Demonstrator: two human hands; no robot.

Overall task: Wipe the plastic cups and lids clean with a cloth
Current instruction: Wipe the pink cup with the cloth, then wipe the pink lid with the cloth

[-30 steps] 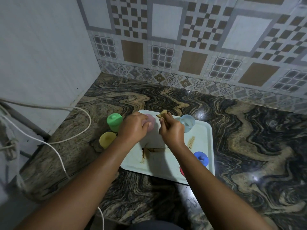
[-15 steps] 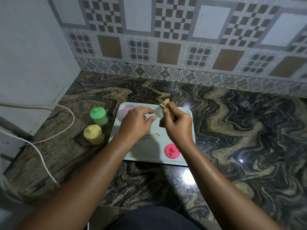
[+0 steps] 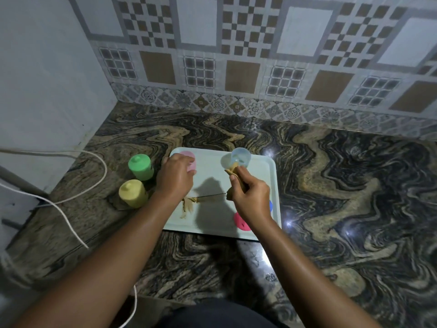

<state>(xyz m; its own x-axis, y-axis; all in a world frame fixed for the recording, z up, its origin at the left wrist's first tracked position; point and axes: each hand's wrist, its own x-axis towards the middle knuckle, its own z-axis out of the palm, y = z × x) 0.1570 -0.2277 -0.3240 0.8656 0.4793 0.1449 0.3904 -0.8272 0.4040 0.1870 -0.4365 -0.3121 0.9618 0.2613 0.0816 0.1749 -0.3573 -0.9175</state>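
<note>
Plastic cups and lids in mid-cleaning, seen from your head camera. The green cup and the yellow cup, both capped, stand on the counter just left of the tray. At the tray's far edge are the pink cup and the clear blue cup, both apparently uncapped. A pink lid and a blue lid, the latter mostly hidden by your wrist, lie near its right-hand near corner. Your left hand curls its fingers round the pink cup. Your right hand pinches the folded tan cloth, whose tip is just beside the clear blue cup. Brown smears mark the tray between your wrists. Handling, as a judgement: the cups look thin-walled, light and smooth, so they would tip or skid under a sideways wipe. Hold each by the wall near its base and work the soft cloth inside with a finger. The lids are small and flat, so pinch them by the rim.
</note>
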